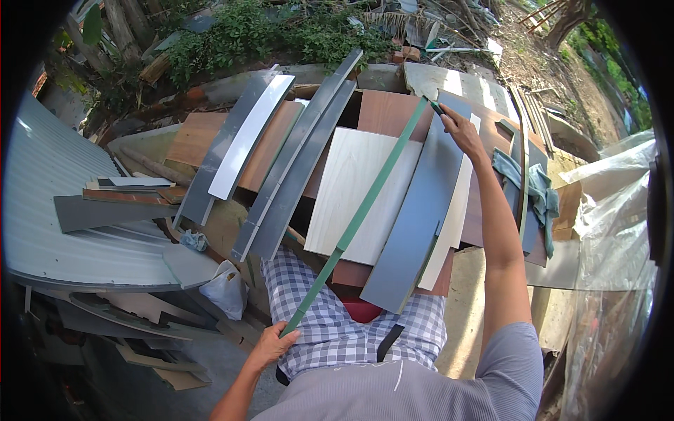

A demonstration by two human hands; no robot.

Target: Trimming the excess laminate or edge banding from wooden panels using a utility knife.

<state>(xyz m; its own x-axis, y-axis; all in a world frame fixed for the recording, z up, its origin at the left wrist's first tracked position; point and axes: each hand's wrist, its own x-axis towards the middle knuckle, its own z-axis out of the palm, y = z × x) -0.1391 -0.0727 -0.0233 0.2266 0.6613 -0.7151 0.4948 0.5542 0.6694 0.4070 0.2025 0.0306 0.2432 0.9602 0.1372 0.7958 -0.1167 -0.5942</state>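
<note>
A long, narrow green strip (365, 200) slants from my lap up across the boards. My left hand (274, 345) is closed round its near end, beside my checked trousers. At the far end, my right hand (462, 132) grips a slim dark pen-like tool (437, 108), its tip at or very near the strip; whether they touch I cannot tell. Under the strip lies a pale wood-grain board (351, 182). To its right is a long blue-grey panel (421, 210), with a narrow cream board (449, 231) alongside.
Dark grey strips (302, 154) and a white glossy strip (249, 140) lie on brown boards to the left. A blue-grey cloth (537, 189) hangs at right, near clear plastic sheeting (618, 189). Corrugated metal (63, 203) and a white plastic bag (226, 289) are at left.
</note>
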